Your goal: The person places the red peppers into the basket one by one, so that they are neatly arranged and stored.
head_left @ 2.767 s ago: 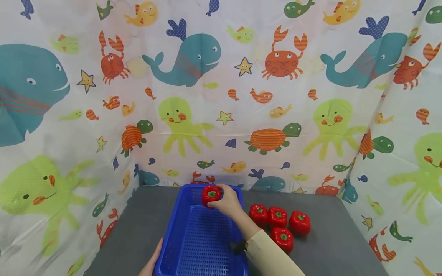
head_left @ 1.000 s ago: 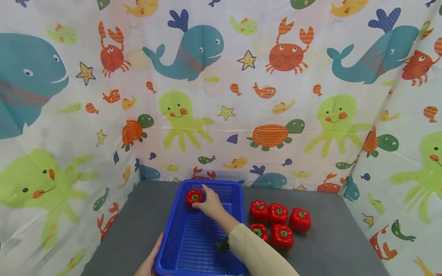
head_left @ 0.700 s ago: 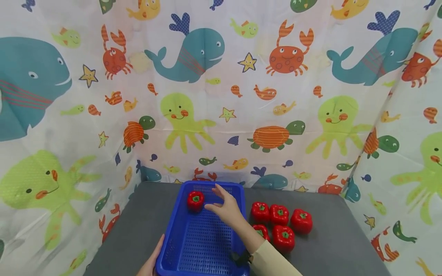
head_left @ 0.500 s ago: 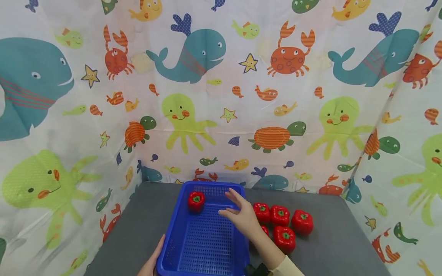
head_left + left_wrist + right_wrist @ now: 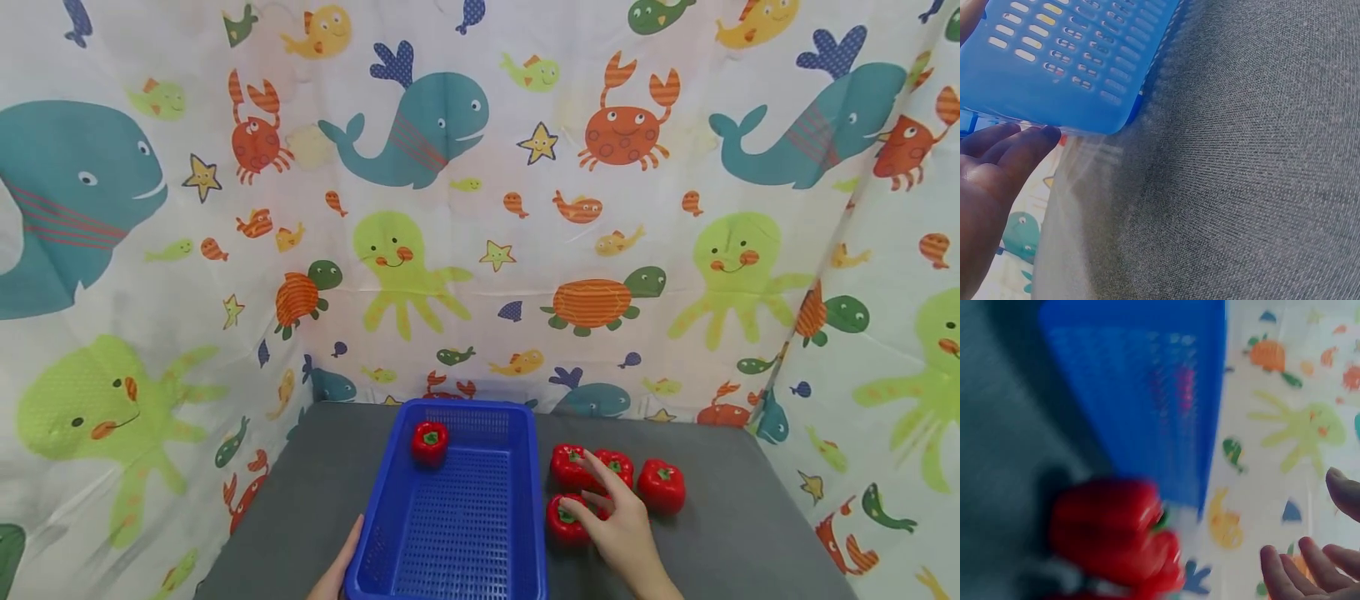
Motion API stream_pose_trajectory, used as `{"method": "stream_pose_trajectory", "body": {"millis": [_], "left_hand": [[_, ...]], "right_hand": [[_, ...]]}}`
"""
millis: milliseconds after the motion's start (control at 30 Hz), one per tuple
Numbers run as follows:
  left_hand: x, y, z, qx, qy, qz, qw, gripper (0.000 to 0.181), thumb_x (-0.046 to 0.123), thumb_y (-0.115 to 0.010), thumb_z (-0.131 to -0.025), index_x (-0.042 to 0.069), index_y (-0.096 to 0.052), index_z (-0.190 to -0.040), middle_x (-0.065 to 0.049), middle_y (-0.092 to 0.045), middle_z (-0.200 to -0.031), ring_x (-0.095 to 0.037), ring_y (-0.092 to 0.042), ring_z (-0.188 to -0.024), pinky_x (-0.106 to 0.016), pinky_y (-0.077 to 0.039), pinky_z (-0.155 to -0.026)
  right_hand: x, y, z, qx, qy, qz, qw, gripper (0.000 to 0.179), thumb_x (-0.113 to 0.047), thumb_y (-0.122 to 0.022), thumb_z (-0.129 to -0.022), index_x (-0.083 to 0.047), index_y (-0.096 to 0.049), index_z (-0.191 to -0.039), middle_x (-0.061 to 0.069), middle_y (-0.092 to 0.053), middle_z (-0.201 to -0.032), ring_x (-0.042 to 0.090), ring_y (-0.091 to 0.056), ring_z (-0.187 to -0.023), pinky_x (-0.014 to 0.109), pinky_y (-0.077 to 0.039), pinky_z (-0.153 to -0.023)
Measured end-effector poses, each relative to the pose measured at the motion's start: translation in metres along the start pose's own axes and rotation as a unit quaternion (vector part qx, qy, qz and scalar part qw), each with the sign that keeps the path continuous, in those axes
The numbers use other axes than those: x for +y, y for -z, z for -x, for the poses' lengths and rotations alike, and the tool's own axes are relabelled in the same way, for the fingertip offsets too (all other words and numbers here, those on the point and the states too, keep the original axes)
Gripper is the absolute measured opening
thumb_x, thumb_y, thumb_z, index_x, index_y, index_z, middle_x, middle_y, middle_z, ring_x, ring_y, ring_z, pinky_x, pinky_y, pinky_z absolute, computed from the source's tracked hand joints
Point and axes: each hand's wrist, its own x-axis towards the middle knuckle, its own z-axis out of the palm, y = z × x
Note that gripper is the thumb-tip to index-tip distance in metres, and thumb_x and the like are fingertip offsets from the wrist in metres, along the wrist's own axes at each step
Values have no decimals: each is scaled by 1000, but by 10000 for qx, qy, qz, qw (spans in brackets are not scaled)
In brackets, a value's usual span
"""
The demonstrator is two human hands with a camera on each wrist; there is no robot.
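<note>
In the head view, a long blue plastic basket with little holes [image 5: 454, 527] sits on the flat grey bench [image 5: 742, 537], a bit left of the middle, going from the far edge toward the near edge. One shiny red bell pepper with a green stem [image 5: 430, 443] is inside, at the basket's far left corner. More red peppers sit between the basket and the bench's right edge. The right hand [image 5: 622, 527] is over them, fingers spread and holding nothing. Its thumb is by the near left pepper [image 5: 562, 525], but I can't tell if they touch. I think it is picking time. A good way is to come down from above, put the thumb on one side and the fingers on the other, and lift straight up so the next ones don't get bumped.

In the left wrist view, the left hand [image 5: 994, 165] has its fingers quite straight against the basket's outside. Keeping it there should stop the basket sliding.

In the right wrist view, the picture is blurry. A red pepper lies just beside the basket wall, apart from the spread fingers [image 5: 1277, 572]. The pepper looks smooth, so a soft, wide hold should work best.
</note>
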Motion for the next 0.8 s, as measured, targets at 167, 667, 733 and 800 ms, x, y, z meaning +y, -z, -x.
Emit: {"method": "stream_pose_trajectory", "body": {"millis": [167, 667, 733, 800], "left_hand": [[3, -4, -1, 53, -109, -314, 9994, 112, 5, -67, -85, 3, 30, -142, -44, 14, -144, -13, -39, -128, -27, -46, -96], [-16, 16, -1, -390, -166, 1045, 9936, 110, 22, -65, -89, 24, 29, -145, -25, 30, -148, -31, -29, -135, -40, -43, -100], [-20, 17, -1, -431, -197, 1030, 9935, 108, 25, -63, -90, 23, 31, -145, -25, 30, -148, -34, -27, -136, -41, -43, -100], [-22, 15, -2, -420, -162, 959, 9944, 109, 26, -63, -90, 21, 31, -144, -25, 30, -147, -28, -27, -136, -38, -43, -100]], "right_hand": [[27, 25, 16, 657, 34, 1295, 9894, 70, -31, -84, -71, -25, -54, -133, 1, -59, -127, 21, -52, -116, 49, -51, -90], [86, 45, 28, -515, -1840, 1044, 9760, 101, -42, -81, -70, -19, -24, -150, 15, -27, -154, 36, -30, -137, 57, -40, -100], [89, 46, 29, -591, -1944, 997, 9740, 100, -41, -81, -70, -20, -24, -150, 15, -29, -153, 37, -32, -136, 55, -41, -100], [90, 47, 30, -610, -2003, 1047, 9722, 100, -40, -82, -70, -20, -25, -150, 15, -31, -152, 38, -36, -134, 54, -43, -99]]}}
